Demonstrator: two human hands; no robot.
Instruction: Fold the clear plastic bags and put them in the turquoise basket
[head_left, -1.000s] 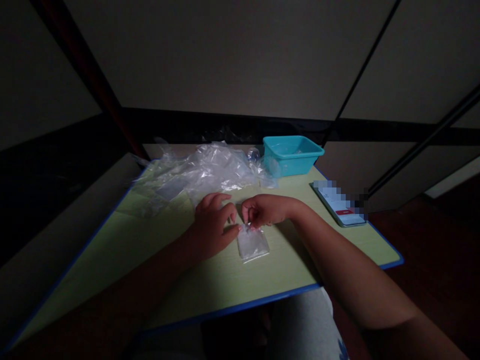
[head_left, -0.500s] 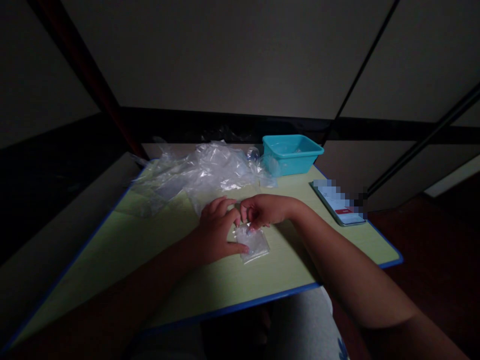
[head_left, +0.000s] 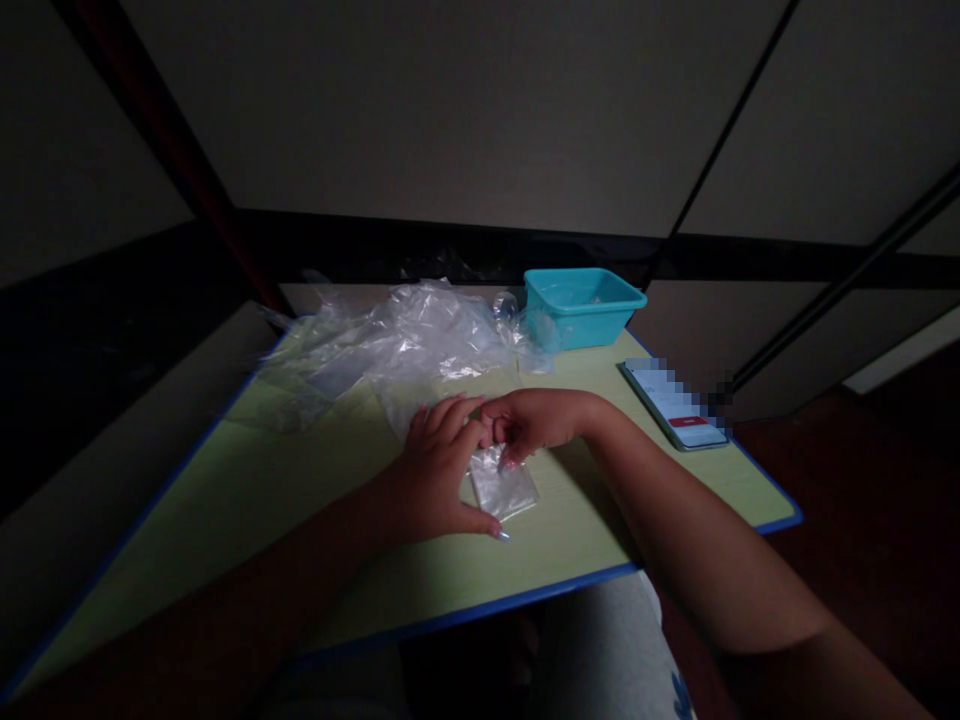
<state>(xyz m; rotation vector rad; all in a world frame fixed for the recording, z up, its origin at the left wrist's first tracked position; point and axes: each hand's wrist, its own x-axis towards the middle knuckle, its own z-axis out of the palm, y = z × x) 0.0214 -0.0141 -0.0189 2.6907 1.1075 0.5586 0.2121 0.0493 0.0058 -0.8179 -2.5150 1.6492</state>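
A small folded clear plastic bag (head_left: 506,487) lies flat on the table in front of me. My right hand (head_left: 529,425) reaches in from the right, its fingers curled at the bag's far edge and its thumb pressing on the plastic. On the bag's left side is my left hand (head_left: 442,475), open, with the thumb stretched out by the near left corner and the other fingers reaching toward my right fingers. The fingertips at the far edge partly hide one another and that edge.
A heap of crumpled clear plastic bags (head_left: 442,325) covers the back left of the green table (head_left: 360,590). A turquoise basket (head_left: 581,325) stands at the back right. Nearer on the right lies a phone (head_left: 675,405), partly pixelated. Walls rise behind the table.
My left thumb has slid off the bag toward its near edge, and the left hand has spread wider. My right hand has stayed nearly in place, its fingers still curled at the far edge.
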